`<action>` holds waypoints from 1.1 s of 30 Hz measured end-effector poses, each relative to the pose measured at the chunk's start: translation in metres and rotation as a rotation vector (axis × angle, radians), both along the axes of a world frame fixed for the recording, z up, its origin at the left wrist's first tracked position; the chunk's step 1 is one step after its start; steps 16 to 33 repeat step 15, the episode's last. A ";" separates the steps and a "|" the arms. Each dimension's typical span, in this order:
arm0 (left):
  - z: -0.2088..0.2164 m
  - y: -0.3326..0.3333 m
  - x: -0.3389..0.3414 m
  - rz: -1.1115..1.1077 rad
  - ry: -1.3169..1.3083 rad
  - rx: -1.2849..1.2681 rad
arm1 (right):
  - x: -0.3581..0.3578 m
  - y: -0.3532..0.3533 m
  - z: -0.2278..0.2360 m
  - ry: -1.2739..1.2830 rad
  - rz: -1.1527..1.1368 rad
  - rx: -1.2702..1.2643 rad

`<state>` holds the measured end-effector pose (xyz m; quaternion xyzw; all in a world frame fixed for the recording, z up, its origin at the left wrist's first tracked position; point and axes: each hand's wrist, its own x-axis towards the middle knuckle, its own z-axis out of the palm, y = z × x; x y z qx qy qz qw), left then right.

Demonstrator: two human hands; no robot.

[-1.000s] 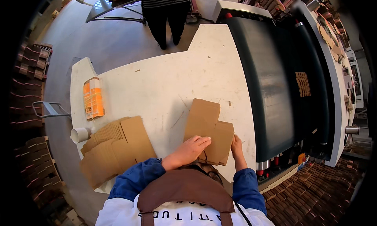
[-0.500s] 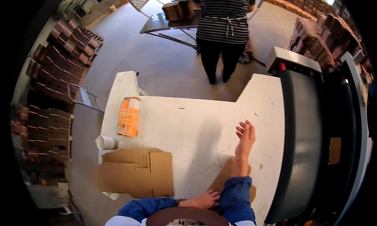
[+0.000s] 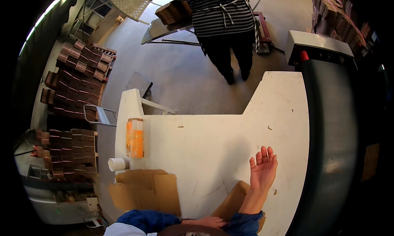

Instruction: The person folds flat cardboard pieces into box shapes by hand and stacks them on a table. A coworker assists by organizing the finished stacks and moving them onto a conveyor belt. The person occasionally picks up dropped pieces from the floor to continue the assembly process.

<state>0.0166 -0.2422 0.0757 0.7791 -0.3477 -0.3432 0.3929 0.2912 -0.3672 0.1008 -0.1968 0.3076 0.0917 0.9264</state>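
White table [image 3: 213, 145]: my right hand [image 3: 262, 172] open, empty, above cardboard sheet [image 3: 232, 203]; left hand [image 3: 205, 222] flat near it, grip unclear

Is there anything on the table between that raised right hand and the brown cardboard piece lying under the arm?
Nothing visible. The right hand is open, palm up, over bare white table. The cardboard piece lies just behind it under the forearm. The orange packet, paper cup and cardboard stack sit far to the left.

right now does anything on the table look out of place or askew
Nothing looks spilled or damaged. The flat cardboard stack at the table's left corner juts past the edge, and the right hand hovers open, palm up, holding nothing.
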 end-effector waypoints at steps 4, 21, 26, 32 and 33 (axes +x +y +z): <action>-0.064 -0.003 -0.043 0.183 0.265 -0.152 | 0.002 -0.011 -0.008 -0.057 -0.033 0.160; 0.026 -0.014 -0.011 0.126 -0.229 0.092 | -0.034 -0.037 0.045 -0.474 0.085 -0.145; 0.026 -0.014 -0.011 0.126 -0.229 0.092 | -0.034 -0.037 0.045 -0.474 0.085 -0.145; 0.026 -0.014 -0.011 0.126 -0.229 0.092 | -0.034 -0.037 0.045 -0.474 0.085 -0.145; 0.026 -0.014 -0.011 0.126 -0.229 0.092 | -0.034 -0.037 0.045 -0.474 0.085 -0.145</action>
